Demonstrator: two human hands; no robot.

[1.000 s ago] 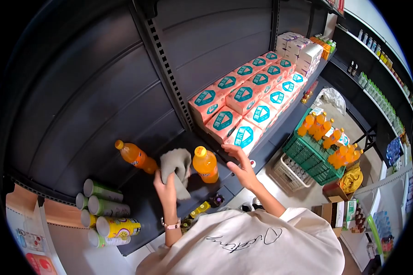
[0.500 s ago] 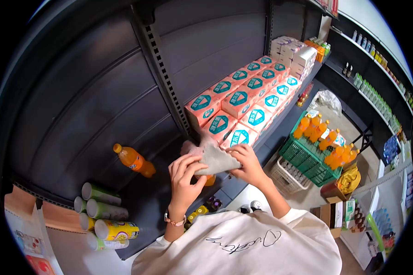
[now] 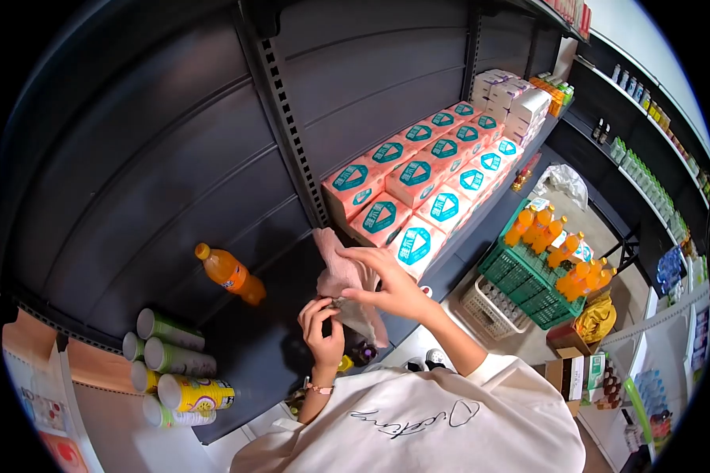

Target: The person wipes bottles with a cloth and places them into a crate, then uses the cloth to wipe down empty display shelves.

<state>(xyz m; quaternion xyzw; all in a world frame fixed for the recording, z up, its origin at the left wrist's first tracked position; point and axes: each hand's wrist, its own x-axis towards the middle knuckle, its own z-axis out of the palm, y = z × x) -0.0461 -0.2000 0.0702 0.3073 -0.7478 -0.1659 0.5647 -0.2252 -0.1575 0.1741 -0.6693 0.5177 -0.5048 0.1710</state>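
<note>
A soft cloth [image 3: 345, 272], pink with a greyish side, hangs crumpled between my hands above the dark shelf. My left hand [image 3: 321, 333] has its fingers curled in a pinch at the cloth's lower left edge. From the right, my right hand [image 3: 388, 285] grips the cloth between its thumb and fingers, the fingers lying across the upper part. Just beyond the cloth are stacked pink tissue packs [image 3: 418, 175] with teal labels. An orange soda bottle [image 3: 230, 273] lies on the shelf to the left of my hands.
Several cans [image 3: 180, 359], green-grey and yellow, lie at the shelf's left end. White tissue packs [image 3: 513, 102] are stacked at the far end. On the floor at right are a green crate [image 3: 528, 272] with orange bottles and a white basket [image 3: 489, 307].
The cloth has turned from its grey side to mostly pink and now hangs lower. My right hand has moved left over it; my left hand has lowered slightly with fingers more curled.
</note>
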